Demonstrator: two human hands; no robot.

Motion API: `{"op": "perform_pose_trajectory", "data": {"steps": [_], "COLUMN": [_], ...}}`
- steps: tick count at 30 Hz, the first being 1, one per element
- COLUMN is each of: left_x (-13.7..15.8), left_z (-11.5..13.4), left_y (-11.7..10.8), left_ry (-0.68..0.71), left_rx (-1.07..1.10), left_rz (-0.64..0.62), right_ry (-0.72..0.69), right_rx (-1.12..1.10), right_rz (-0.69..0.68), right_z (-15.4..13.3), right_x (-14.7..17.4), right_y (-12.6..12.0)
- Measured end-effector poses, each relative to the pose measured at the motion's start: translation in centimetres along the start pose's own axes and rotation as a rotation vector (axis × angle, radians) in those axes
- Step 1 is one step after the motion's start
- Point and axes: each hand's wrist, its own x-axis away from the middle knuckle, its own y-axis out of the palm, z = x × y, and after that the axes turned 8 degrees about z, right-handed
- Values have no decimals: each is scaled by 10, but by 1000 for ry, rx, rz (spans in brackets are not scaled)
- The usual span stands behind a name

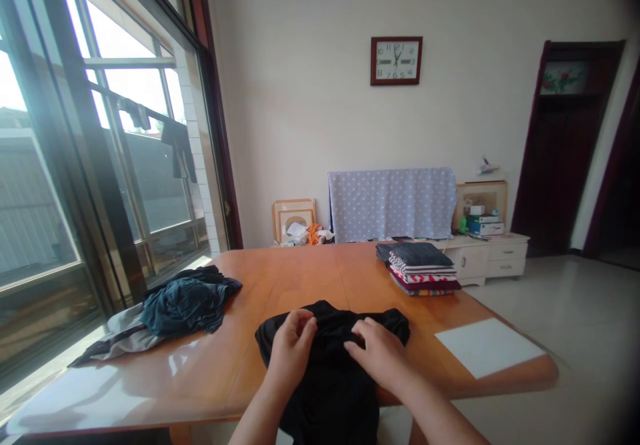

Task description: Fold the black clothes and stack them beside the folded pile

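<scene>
Head view: black garment [334, 388] runs lengthwise toward you, between your left hand [291, 346], pinched together, and right hand [376, 350], slightly parted.

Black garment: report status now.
Left hand, right hand at black garment; grips unclear. Rumpled, draped over near edge of table. Folded stack apart, farther right.

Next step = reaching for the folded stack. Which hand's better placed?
Right, probably. The right hand is nearer the folded stack, which sits farther forward on that side of the table. The left hand is farther off, over the black garment's left part.
</scene>
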Motion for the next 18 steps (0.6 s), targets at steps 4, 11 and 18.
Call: {"op": "perform_pose_trajectory", "data": {"steps": [4, 11, 18], "left_x": [15, 9, 20], "left_z": [-9, -21, 9], "left_y": [4, -6, 16], "left_ry": [2, 89, 255], "left_rx": [-197, -370, -581], "left_rz": [-244, -88, -28], "right_ry": [139, 478, 482], "right_rx": [-171, -854, -961], "right_rz": [6, 88, 66], "right_z": [4, -2, -22], "right_x": [-8, -26, -14], "right_y": [0, -19, -13]}}
